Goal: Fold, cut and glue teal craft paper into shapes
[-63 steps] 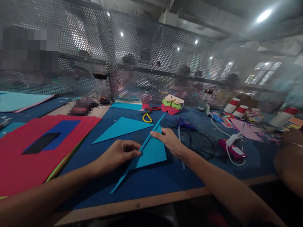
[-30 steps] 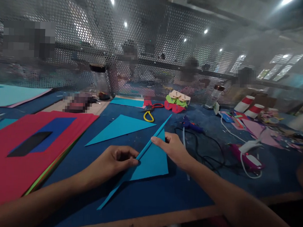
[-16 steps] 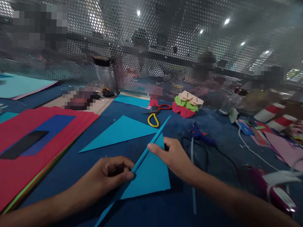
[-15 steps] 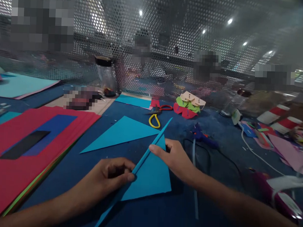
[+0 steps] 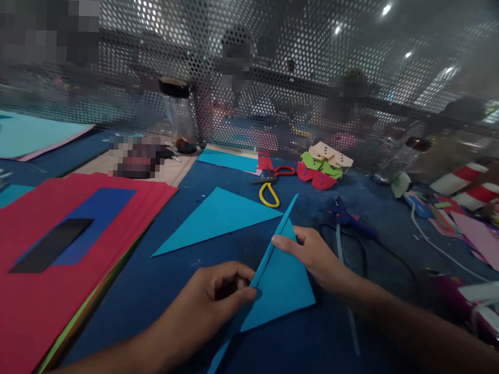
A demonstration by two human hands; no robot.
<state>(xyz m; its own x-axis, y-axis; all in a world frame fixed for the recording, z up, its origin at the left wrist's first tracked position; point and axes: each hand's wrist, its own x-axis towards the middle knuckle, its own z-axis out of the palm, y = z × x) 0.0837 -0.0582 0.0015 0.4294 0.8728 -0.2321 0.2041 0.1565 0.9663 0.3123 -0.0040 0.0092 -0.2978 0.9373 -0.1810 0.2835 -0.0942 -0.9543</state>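
Note:
A blue sheet of paper is between my hands, with its long left edge rolled into a narrow tube. My left hand pinches the lower part of that roll between thumb and fingers. Higher up, my right hand presses its thumb on the roll, its other fingers partly hidden behind the paper. A flat blue paper triangle lies on the table just beyond, its right tip by the roll. Scissors with one yellow and one red handle rest behind it.
Red paper sheets carry blue and black strips at left. A glue gun lies to the right with its cord. Behind stand a jar, cut paper shapes and a perforated metal screen. Red-and-white rolls lie far right.
The view has shifted, so most table items appear farther right. Both hands keep their grip on the rolled paper, and the roll looks much the same.

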